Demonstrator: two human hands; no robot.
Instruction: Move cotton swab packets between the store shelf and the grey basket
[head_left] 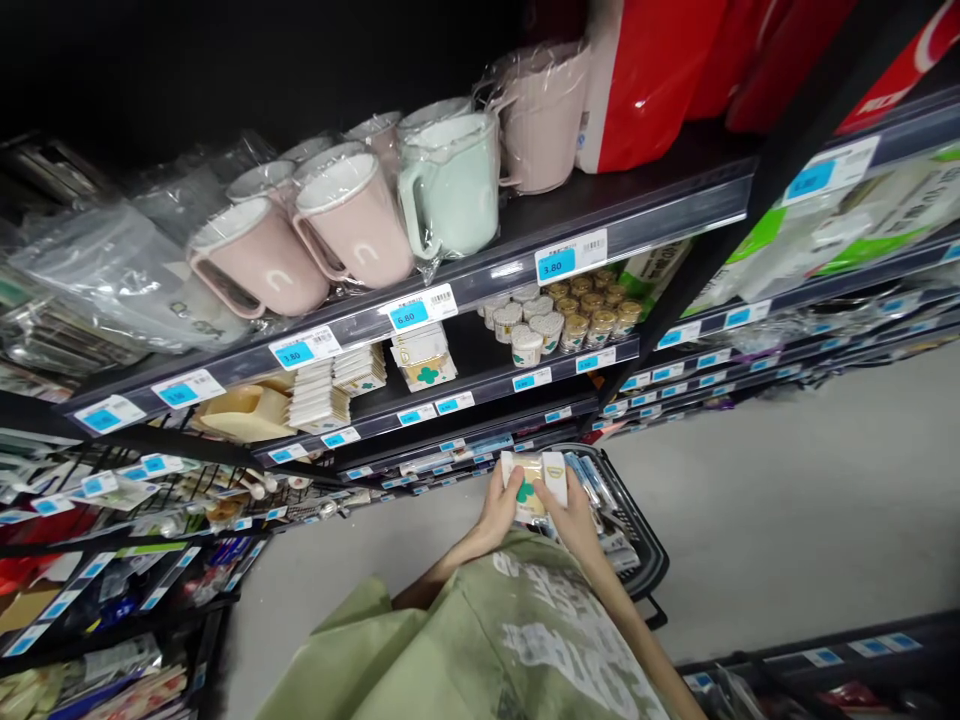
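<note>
Above a shopping basket, my left hand (495, 512) and my right hand (574, 518) are both closed on small flat packets (531, 490). They are white and cream with a green clover print, and a white part with a yellowish emblem shows on the right. Whether it is one packet or two pressed together I cannot tell. My thumbs lie on the front. Similar clover packets (424, 360) stand on the second shelf, beside a stack of thin white packets (321, 395). The black basket (652, 540) below holds several wrapped items, partly hidden by my hands and right arm.
Plastic-wrapped pink mugs (274, 255) and a mint mug (454, 185) stand on the upper shelf, beside large red packages (652, 80). Below are small round tubs (529, 340). Shelf edges (675, 215) with price tags jut out. Grey floor (787, 500) lies to the right.
</note>
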